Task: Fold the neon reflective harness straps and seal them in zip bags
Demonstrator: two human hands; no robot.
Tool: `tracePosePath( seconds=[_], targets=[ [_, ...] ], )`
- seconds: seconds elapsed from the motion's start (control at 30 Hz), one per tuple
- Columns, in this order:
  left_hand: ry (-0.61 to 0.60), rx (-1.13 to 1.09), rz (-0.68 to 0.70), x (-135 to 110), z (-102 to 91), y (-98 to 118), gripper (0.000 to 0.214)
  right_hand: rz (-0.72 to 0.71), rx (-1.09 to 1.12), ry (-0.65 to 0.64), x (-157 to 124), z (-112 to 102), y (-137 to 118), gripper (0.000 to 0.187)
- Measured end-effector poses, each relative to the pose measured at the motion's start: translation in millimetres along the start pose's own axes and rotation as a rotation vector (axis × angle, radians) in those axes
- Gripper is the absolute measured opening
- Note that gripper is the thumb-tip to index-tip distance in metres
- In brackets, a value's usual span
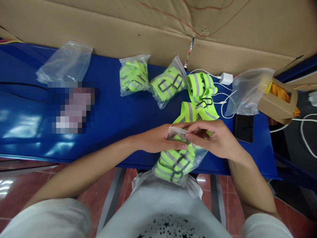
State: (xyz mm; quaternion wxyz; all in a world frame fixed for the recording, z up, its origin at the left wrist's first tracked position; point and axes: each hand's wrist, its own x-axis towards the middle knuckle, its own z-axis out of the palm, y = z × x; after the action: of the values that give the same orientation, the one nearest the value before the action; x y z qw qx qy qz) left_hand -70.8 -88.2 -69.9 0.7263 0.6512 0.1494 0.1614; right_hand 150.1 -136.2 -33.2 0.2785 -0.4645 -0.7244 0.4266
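At the table's front edge, a clear zip bag (173, 162) is packed with neon yellow reflective straps that have grey stripes and black buckles. My left hand (160, 137) grips its upper edge, thumb across the front. Beside it, my right hand (210, 135) pinches the same edge near the opening with thumb and fingers. The bag tilts toward my lap. Just beyond my hands lies a loose pile of the same reflective straps (200, 89), partly hidden by them. Two filled bags stand farther back, one bag of straps (133, 76) and another bag of straps (169, 84).
Blue table (111, 115) stretches left and right. An empty clear bag (66, 62) lies at left near a blurred-out item (76, 109). To the right are a white charger (226, 78) with cable, another clear bag (247, 91), a black phone (244, 128) and a cardboard box (278, 100).
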Motion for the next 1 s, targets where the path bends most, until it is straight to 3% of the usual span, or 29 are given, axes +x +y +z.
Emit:
tracePosePath(
  seconds=[0.4,0.6,0.73,0.87,1.0],
  targets=[
    [-0.009,0.010,-0.016,2.8,5.0,-7.0,0.023,-0.078,-0.067,0.012,1.7,9.5,-1.3,0.009],
    [0.052,-0.003,-0.019,3.0,9.3,-9.0,0.026,-0.061,-0.045,0.032,0.1,12.9,1.2,0.013],
    [0.018,-0.016,-0.029,3.3,11.0,-15.0,0.023,-0.057,-0.101,-0.001,-0.3,17.3,3.5,0.013],
    [-0.001,-0.042,-0.001,5.0,13.5,-17.9,0.035,-0.117,-0.139,0.071,-0.8,23.3,7.0,0.012],
    [0.000,-0.008,-0.039,1.3,6.9,-6.4,0.059,-0.120,-0.048,0.238,-2.5,14.7,11.0,0.011]
  ],
)
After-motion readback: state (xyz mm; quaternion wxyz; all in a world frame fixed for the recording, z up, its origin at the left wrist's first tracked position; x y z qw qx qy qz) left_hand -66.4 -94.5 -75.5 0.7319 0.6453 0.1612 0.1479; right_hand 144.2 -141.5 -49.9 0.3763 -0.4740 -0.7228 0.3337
